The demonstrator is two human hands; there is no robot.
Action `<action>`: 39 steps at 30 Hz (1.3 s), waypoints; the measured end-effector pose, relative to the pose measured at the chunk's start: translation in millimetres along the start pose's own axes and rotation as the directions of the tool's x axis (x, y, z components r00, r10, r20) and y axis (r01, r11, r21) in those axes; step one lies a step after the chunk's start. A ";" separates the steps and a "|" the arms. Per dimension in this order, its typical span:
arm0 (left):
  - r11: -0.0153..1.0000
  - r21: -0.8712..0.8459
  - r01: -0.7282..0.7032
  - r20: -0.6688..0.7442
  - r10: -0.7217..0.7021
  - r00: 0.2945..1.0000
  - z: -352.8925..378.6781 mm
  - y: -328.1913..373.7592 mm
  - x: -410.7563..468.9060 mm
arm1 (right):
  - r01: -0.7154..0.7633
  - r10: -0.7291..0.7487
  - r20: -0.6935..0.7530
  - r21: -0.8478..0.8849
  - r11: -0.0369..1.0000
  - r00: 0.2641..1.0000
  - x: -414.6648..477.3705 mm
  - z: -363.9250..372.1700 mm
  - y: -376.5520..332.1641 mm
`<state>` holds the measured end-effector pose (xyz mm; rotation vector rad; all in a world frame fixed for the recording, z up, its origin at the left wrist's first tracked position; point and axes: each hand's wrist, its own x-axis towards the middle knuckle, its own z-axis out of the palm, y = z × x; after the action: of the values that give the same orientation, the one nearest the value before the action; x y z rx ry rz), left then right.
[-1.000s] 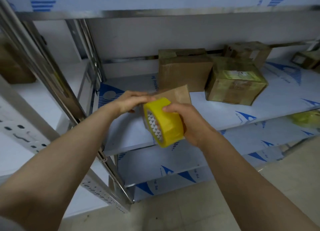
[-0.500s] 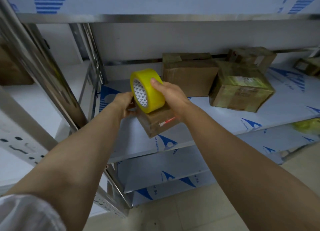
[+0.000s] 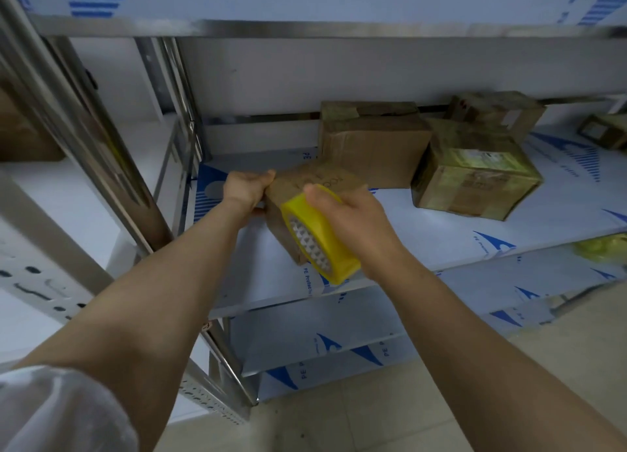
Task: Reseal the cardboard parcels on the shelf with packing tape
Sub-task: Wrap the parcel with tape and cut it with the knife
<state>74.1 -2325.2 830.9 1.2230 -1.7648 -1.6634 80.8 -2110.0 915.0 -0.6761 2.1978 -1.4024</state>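
Observation:
A small brown cardboard parcel (image 3: pixel 315 183) sits tilted at the front of the middle shelf (image 3: pixel 441 234). My left hand (image 3: pixel 246 188) grips its left end. My right hand (image 3: pixel 353 217) holds a yellow roll of packing tape (image 3: pixel 322 244) against the parcel's near side, the roll's patterned core facing me. Behind stands a larger brown box (image 3: pixel 373 146), and to the right a box wrapped in yellowish tape (image 3: pixel 475 177). Two more parcels sit at the back right (image 3: pixel 495 112), (image 3: pixel 604 131).
A steel upright (image 3: pixel 84 129) of the rack runs diagonally at the left. Lower shelves (image 3: pixel 322 336) with blue-printed film lie below, over a tiled floor (image 3: pixel 373 417). Something yellow (image 3: pixel 604 248) lies on the lower shelf at the right. Another brown box (image 3: pixel 20 136) stands far left.
My right hand has brought the tape roll from above the parcel down over its near side. The parcel has turned, its top face now showing. My left hand stays on its left end.

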 end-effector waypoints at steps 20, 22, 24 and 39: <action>0.349 0.923 -0.164 0.092 0.214 0.973 60.6 19.4 -45.2 | -0.171 0.185 0.042 -0.230 0.958 0.982 22.2 10.3 62.8; 0.308 0.941 -0.139 0.075 0.211 0.975 64.3 14.1 -42.2 | -0.175 0.190 0.046 -0.227 0.958 0.981 24.4 11.0 63.7; 0.303 0.942 -0.144 0.077 0.225 0.971 57.1 16.0 -33.4 | -0.187 0.202 0.051 -0.215 0.959 0.978 25.1 10.9 65.0; 0.939 -0.339 -0.065 -0.266 -0.030 0.963 37.0 11.6 7.3 | -0.243 0.257 0.077 -0.158 0.957 0.963 36.1 10.1 72.1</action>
<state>37.4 -2311.0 832.8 1.1971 -1.2550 -1.6226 46.8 -2113.0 841.2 -0.4821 2.2344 -1.0674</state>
